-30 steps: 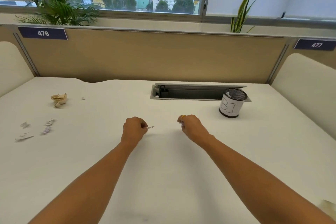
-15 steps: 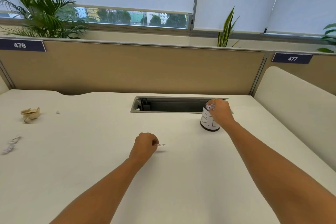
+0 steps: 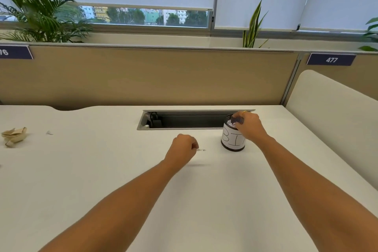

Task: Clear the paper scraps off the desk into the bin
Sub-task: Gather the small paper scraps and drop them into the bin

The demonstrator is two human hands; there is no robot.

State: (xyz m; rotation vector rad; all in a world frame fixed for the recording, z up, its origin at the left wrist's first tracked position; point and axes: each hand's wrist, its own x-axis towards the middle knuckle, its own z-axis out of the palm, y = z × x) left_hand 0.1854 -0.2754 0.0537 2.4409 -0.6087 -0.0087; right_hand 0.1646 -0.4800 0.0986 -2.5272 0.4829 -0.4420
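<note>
At two o'clock on the desk (image 3: 102, 170), the right hand (image 3: 248, 127) covers the mesh bin's (image 3: 233, 139) rim, its grip hidden so I cannot tell its state, while the left hand (image 3: 182, 148) pinches a paper scrap (image 3: 201, 150); crumpled tan paper (image 3: 14, 136) lies at nine o'clock.

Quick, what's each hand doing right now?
Left hand: closed, pinching a small paper scrap just above the desk.
Right hand: curled over the bin rim; whether it holds paper cannot be told.
</note>
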